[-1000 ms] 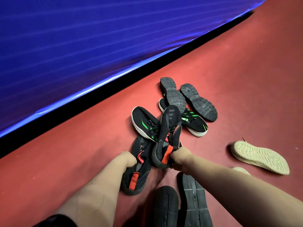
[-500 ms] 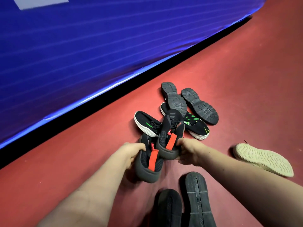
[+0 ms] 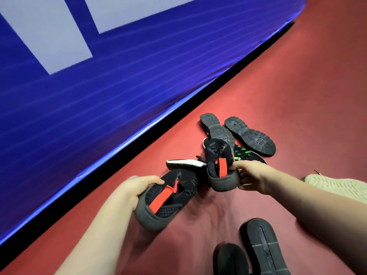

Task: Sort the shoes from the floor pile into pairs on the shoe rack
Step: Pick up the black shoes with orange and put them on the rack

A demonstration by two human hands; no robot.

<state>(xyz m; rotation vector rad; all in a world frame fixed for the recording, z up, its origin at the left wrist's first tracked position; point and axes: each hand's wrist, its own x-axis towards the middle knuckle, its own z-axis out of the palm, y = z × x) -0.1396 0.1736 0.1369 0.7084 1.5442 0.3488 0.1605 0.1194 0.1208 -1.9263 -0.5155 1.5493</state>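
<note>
1. Head view: my left hand (image 3: pixel 137 187) grips a black shoe with a red heel tab (image 3: pixel 166 203), its fingers (image 3: pixel 148 180) curled round the heel. The shoe looks raised just off the red floor (image 3: pixel 297 86).
2. My right hand (image 3: pixel 252 175) holds the matching black shoe (image 3: pixel 220 167) by its heel, fingers (image 3: pixel 241 165) wrapped round the back. It hangs over the pile, near the first shoe but apart from it.
3. I judge that one pair is matched and in hand. No shoe rack is in view, so I cannot tell whether anything has been shelved.
4. I judge that most of the work is left. A green-striped shoe (image 3: pixel 241 153) lies under my right-hand shoe, and its likely partner (image 3: pixel 184 162) lies tipped, showing a white sole edge.
5. Two grey-soled shoes (image 3: pixel 250 135) lie sole-up at the far side of the pile, close beside each other.
6. A beige shoe (image 3: pixel 337 185) lies sole-up to the right, well apart from the pile, partly hidden by my forearm.
7. Two dark shoes (image 3: pixel 264 247) lie sole-up nearest me, beside each other.
8. A blue padded wall (image 3: pixel 99 96) runs along the left of the pile.
</note>
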